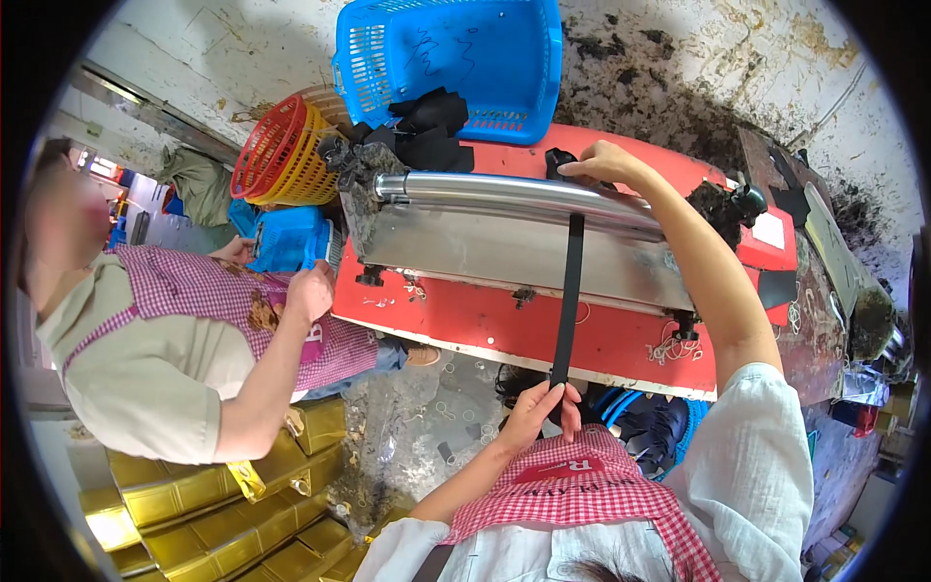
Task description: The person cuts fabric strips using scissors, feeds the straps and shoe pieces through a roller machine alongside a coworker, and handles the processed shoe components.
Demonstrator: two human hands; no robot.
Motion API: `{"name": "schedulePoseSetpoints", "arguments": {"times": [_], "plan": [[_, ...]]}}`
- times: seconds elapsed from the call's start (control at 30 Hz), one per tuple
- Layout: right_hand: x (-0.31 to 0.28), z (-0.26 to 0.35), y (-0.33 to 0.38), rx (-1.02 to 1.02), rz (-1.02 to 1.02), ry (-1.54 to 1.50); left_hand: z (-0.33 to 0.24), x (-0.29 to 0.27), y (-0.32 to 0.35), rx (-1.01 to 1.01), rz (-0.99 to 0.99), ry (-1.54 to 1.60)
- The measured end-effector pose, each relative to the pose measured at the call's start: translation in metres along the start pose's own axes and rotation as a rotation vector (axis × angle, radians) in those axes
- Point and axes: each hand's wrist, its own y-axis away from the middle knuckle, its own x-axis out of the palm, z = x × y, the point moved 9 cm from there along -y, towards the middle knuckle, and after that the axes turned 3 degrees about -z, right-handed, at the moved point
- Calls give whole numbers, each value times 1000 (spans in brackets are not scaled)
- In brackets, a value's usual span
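A flat black strap (570,291) runs from the front of my apron up across a sloping metal plate (465,242) to a shiny steel roller (465,188). Its lower end is pinched in the fingers of my left hand (539,415), just off the red table's front edge. Beyond the roller, my right hand (609,163) reaches over with bent fingers and grips a black bundle of strap (559,161). Whether that bundle joins the strap in front is hidden by the roller.
The machine stands on a red table (446,308) with black knobs and loose thread. Behind are a blue basket (446,58), black fabric pieces (427,131) and red and yellow baskets (281,145). A co-worker (175,330) holds a blue basket (291,238) at left, near gold boxes (223,504).
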Motion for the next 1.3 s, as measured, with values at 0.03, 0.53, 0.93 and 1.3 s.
{"name": "schedulePoseSetpoints", "arguments": {"times": [0.03,0.53,0.93,1.3], "plan": [[0,0,-2,0,0,5,-1,1,-3,-13,-18,28],[-3,10,17,-3,-136,265,-67,-21,-66,105,-164,-52],[-17,28,-1,-240,-150,-507,-54,-30,-70,95,-154,-180],[-112,72,-9,-535,-601,-803,48,-88,35,-151,-372,-96]]}}
